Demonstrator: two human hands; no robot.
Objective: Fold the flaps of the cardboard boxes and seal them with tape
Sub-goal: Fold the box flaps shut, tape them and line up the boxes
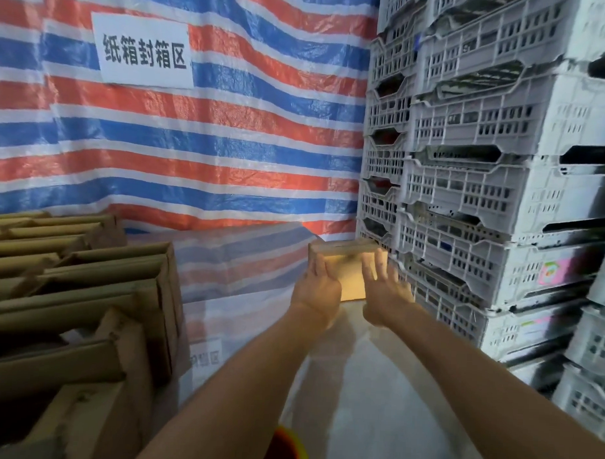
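Cardboard box (351,265) between left hand (318,286), right hand (384,289); crate stack (466,200) just beside.

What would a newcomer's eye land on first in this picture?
The red, white and blue striped tarp fills the back wall, with a white sign of black characters at its upper left. White plastic crates tower in stacks along the right. In the middle, the left hand and right hand reach out to a brightly lit small cardboard box, while open cardboard boxes crowd the lower left.
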